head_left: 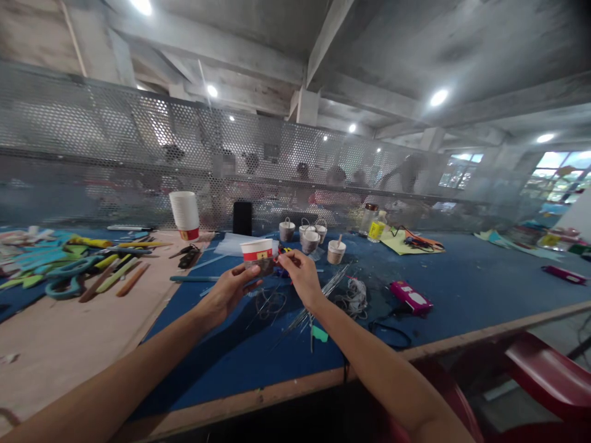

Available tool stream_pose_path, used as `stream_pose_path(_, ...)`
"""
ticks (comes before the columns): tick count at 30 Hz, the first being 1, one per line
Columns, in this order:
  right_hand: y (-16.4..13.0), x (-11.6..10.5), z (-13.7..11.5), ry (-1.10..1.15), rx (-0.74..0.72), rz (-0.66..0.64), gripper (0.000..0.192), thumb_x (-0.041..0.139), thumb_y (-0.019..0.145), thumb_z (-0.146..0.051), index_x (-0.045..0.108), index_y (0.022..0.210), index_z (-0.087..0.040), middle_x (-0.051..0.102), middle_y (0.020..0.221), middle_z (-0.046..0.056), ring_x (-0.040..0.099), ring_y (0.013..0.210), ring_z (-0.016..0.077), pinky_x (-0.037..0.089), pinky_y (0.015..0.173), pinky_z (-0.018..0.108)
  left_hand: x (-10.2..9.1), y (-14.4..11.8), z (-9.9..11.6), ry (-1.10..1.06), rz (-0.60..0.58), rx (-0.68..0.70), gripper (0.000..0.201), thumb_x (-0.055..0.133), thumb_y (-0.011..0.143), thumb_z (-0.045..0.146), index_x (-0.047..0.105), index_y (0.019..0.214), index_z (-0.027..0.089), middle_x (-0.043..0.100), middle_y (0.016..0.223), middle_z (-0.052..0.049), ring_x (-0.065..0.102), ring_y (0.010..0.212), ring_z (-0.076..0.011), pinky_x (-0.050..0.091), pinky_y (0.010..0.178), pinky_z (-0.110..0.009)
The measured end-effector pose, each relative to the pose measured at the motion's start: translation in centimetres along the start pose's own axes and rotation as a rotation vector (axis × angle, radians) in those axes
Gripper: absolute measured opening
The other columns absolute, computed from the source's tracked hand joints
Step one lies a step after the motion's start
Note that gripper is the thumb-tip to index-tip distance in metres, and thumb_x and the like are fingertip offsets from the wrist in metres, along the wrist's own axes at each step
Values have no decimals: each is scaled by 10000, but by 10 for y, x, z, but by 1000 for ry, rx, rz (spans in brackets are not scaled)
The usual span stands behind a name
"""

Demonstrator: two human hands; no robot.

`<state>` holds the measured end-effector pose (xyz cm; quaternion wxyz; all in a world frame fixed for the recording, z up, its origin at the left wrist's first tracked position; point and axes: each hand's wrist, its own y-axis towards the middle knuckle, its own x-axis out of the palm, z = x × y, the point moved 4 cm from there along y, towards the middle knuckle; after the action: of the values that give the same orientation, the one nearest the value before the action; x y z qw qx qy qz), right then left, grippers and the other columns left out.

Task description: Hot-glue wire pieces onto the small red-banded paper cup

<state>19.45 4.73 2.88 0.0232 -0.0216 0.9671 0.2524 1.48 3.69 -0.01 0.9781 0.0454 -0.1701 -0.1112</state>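
A paper cup (257, 247), white at the top with a red band and a dark grey covering on its lower part, is held above the blue table by my left hand (231, 288). Its fingers close around the cup's lower left side. At the cup's right side my right hand (302, 274) is closed in a pinch; what lies between its fingertips is too small to name. Below the hands are thin wires (307, 311), a coil of thin wire (271, 304) and a tangled grey cord (356, 297).
Several small grey cups (310, 242) stand behind the hands, beside a cup with a stick (336, 251). A paper cup stack (183, 212), scissors (69, 277) and a black phone (242, 217) are leftward. Rightward are a glue bottle (377, 227) and a magenta box (410, 298). A perforated metal screen (277, 166) closes the back.
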Motion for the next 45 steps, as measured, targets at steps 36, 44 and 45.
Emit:
stream_pose_path(36, 5, -1, 4, -31, 55, -16, 237, 641, 804, -419, 621, 700, -207, 630, 708, -15, 599, 718, 163, 473, 662, 255, -4, 4, -5, 43, -45, -20, 459, 853, 724, 430, 783, 1115, 201, 732, 1272, -144, 610, 1270, -332, 503, 1022, -396)
stream_pose_path(44, 7, -1, 8, 20, 58, -20, 192, 673, 760, -374, 642, 696, -195, 616, 683, -33, 568, 699, 147, 454, 713, 259, -5, 2, -3, 59, -52, -11, 468, 832, 754, 430, 770, 1155, 196, 715, 1307, -138, 576, 1314, -331, 494, 1046, -396)
stream_pose_path(45, 7, -1, 8, 29, 60, -24, 189, 673, 758, -369, 643, 696, -194, 615, 683, -32, 565, 696, 145, 452, 714, 259, -5, 2, -4, 60, -52, -11, 466, 829, 755, 435, 771, 1152, 197, 716, 1307, -136, 575, 1315, -332, 491, 1050, -398)
